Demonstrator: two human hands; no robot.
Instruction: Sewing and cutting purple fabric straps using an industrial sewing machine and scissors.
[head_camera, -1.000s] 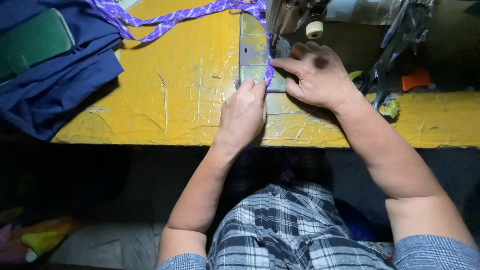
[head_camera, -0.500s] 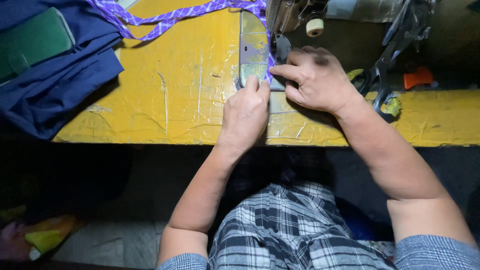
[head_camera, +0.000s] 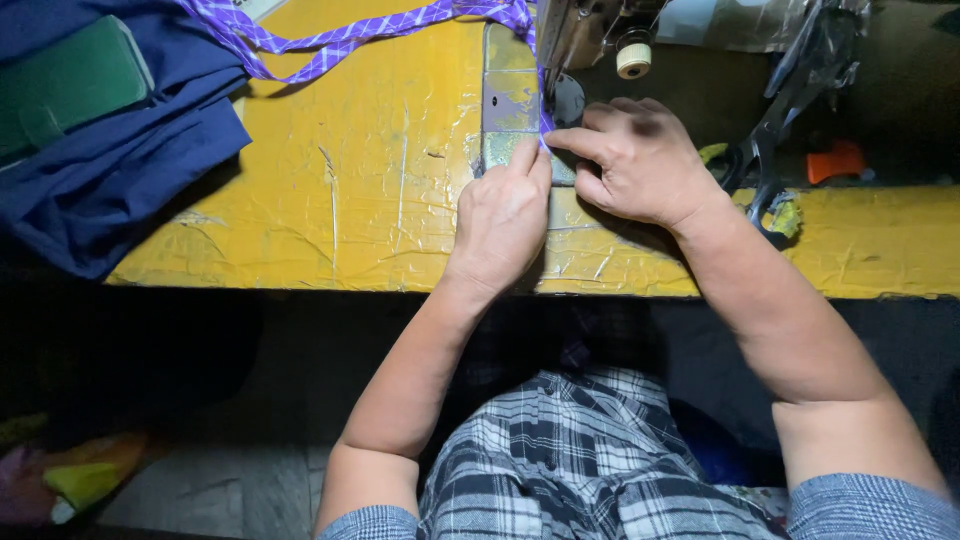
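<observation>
Yellow counter (head_camera: 340, 200) carries a sewing machine (head_camera: 590, 40) at its far edge. Both index fingers lie very close to the needle area, so a slip could catch one. The left hand (head_camera: 500, 220) presses flat, fingers together, on the purple strip (head_camera: 340, 40) by the metal plate (head_camera: 508, 110); the right hand (head_camera: 640, 160) pinches the strip's end there.
</observation>
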